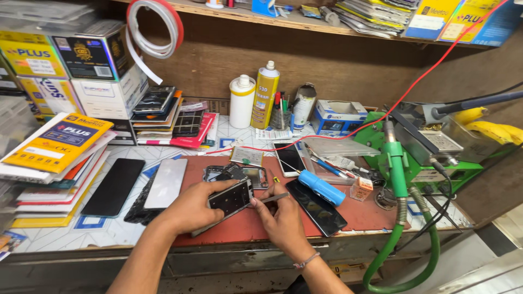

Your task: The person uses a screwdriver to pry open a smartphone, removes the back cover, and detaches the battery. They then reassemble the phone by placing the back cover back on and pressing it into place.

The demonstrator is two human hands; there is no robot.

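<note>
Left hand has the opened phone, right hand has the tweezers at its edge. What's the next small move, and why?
Probably ease the tweezers a little further in along the right edge of the opened phone. The left hand already grips the phone tilted above the red mat, and the right hand has the tip right at that edge, so only a short, steady push seems needed.

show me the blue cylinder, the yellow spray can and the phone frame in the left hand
blue cylinder (pixel 321 188), head view, middle of its barrel
yellow spray can (pixel 265 99), head view, middle of the can body
phone frame (pixel 231 198), head view, dark flat face beside the left hand (pixel 190 209) thumb
</note>
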